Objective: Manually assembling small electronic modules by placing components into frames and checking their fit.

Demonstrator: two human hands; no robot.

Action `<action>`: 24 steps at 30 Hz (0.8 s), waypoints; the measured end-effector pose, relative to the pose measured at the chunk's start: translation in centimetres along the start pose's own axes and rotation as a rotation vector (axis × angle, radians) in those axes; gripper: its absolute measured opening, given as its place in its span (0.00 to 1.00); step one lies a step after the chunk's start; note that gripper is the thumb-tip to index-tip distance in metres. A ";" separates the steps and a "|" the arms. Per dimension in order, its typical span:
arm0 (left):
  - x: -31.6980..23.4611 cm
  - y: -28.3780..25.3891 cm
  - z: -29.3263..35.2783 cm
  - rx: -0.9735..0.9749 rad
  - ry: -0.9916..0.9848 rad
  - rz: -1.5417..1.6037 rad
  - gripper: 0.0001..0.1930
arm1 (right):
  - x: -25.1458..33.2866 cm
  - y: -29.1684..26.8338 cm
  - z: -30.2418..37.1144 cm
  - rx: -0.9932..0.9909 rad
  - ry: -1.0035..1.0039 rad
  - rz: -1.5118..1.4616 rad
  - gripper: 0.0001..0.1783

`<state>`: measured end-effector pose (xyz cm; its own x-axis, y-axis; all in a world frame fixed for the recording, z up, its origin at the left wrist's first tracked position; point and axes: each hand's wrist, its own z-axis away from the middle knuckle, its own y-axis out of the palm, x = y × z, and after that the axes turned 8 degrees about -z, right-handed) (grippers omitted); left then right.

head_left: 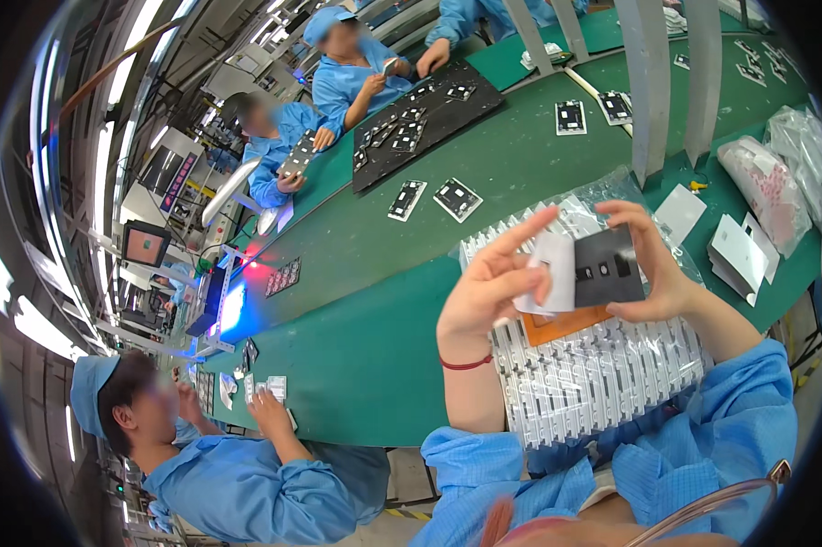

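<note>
My right hand grips a flat black panel with small cutouts, thumb and fingers at its right edge. At the panel's left side, my left hand pinches a white sheet that overlaps the black surface; whether the sheet is stuck to it I cannot tell. Partly hidden below both is an orange flat piece. These are over a slotted white tray with many narrow rows, set at the table edge right before me.
Clear plastic bags and white plates lie at right. Metal posts rise from the green table. White-framed black parts rest on the belt, beside a black mat. A blue-clad co-worker sits at left; others work across.
</note>
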<state>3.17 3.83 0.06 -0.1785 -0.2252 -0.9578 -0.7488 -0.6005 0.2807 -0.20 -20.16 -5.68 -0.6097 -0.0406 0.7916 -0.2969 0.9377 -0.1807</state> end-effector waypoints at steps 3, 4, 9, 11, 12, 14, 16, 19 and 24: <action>0.5 -1.8 -0.3 -0.117 0.202 -0.060 0.29 | -0.8 -0.4 -0.8 -0.032 -0.023 0.104 0.44; 0.1 -1.0 -0.7 -0.246 0.234 -0.044 0.30 | -1.2 -0.8 -0.7 -0.047 -0.035 0.161 0.43; -2.3 -3.6 3.2 -0.167 0.457 0.222 0.24 | -1.2 0.0 -1.1 -0.031 0.169 0.267 0.41; -2.5 -4.7 3.8 -0.447 0.581 0.132 0.21 | -1.8 0.1 -0.7 0.017 0.233 0.343 0.40; -2.6 -4.3 3.7 -0.680 0.638 0.013 0.19 | -2.3 0.0 -0.4 0.031 0.242 0.332 0.40; -2.2 -4.4 3.4 -0.921 0.545 -0.293 0.17 | -2.6 0.2 -0.7 0.072 0.223 0.351 0.40; -1.2 -4.9 2.8 -1.147 0.318 -0.745 0.12 | -2.7 0.4 -0.7 0.117 0.206 0.376 0.40; 1.0 -6.0 1.1 -0.963 0.002 -1.150 0.15 | -3.1 1.0 -0.9 0.204 0.216 0.397 0.40; 3.1 -5.6 -1.1 -0.688 -0.229 -1.356 0.18 | -3.7 1.4 -0.6 0.231 0.206 0.480 0.39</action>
<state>7.52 5.70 -4.45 0.2332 0.8461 -0.4793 -0.0054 -0.4917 -0.8707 2.08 -18.51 -8.53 -0.5666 0.4613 0.6828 -0.1891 0.7337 -0.6526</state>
